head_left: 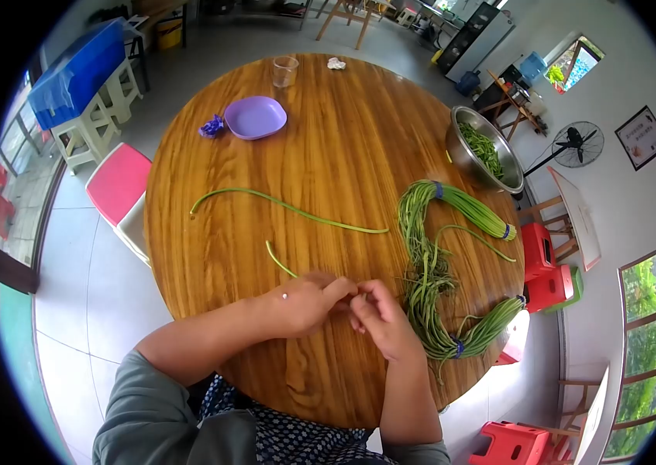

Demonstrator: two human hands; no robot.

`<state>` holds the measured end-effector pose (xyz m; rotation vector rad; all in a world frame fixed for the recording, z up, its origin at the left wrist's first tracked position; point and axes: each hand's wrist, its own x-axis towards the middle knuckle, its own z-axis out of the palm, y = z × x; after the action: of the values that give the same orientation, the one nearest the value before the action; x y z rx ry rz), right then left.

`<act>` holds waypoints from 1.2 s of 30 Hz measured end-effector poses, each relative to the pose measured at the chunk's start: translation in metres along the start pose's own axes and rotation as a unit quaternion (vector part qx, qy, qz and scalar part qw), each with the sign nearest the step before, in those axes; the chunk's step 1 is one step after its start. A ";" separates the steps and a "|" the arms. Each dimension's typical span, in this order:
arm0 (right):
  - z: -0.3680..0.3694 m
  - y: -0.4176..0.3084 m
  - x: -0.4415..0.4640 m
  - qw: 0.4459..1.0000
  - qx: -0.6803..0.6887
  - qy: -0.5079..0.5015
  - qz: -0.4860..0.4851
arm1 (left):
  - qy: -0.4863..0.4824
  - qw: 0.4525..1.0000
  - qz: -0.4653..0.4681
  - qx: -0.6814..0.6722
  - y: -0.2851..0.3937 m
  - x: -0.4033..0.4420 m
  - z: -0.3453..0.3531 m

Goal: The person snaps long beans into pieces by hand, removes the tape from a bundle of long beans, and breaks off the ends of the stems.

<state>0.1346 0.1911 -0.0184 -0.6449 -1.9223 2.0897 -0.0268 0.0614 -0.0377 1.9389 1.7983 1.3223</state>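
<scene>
My left hand (304,304) is closed around a green garlic scape (278,260), whose free end sticks out past the knuckles toward the far left. Close beside it, the fingertips of my right hand (378,314) meet the left fingers in a pinch; what lies between them is hidden. Farther up the table, one long loose scape (289,207) lies in a gentle curve. Right of my hands are two bundles of garlic scapes (483,329) (463,205), bound with blue ties, their thin ends tangled together.
A steel bowl (515,182) holding cut green pieces (483,147) stands at the wooden table's (328,147) right edge. Toward the back are a purple dish (256,118), crumpled purple material (211,127), a clear cup (285,71) and a white wad (336,63). Stools surround the table.
</scene>
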 end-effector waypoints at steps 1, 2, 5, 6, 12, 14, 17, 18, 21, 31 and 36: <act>0.001 0.002 0.000 0.998 -0.035 -0.051 0.025 | 0.000 1.000 0.003 -0.020 0.000 -0.001 0.003; -0.001 0.004 0.000 0.998 -0.029 -0.042 0.033 | 0.001 0.999 0.007 -0.040 0.000 -0.001 0.003; -0.014 0.002 -0.001 0.996 -0.062 -0.052 0.030 | -0.037 0.999 0.008 0.018 -0.005 0.004 -0.019; -0.016 0.001 -0.002 0.996 -0.063 -0.053 0.030 | -0.036 0.999 0.008 0.018 -0.010 0.005 -0.021; 0.019 -0.013 -0.005 0.937 -0.344 0.046 -0.041 | -0.015 0.993 0.103 0.051 -0.003 0.000 -0.007; 0.025 0.003 0.008 0.924 -0.353 0.100 -0.104 | 0.022 0.986 0.088 0.141 0.009 0.003 -0.007; 0.033 0.007 0.017 0.883 -0.365 0.193 -0.224 | 0.110 0.982 0.076 0.134 0.002 0.009 0.000; 0.036 0.005 0.017 0.877 -0.370 0.202 -0.231 | 0.073 0.992 0.018 0.104 0.004 0.007 -0.004; 0.041 0.003 0.019 0.851 -0.397 0.220 -0.264 | 0.054 0.966 -0.228 -0.106 0.019 0.012 -0.015; 0.016 -0.007 0.005 0.971 0.190 0.034 -0.144 | 0.003 0.945 -0.198 -0.262 0.005 0.017 -0.005; 0.015 -0.007 0.007 0.970 -0.045 0.133 -0.198 | 0.016 0.967 -0.143 -0.209 0.021 0.016 -0.014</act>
<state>0.1208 0.1814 -0.0116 -0.4795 -1.8227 1.5961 -0.0238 0.0647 -0.0081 1.3904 1.5761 1.4874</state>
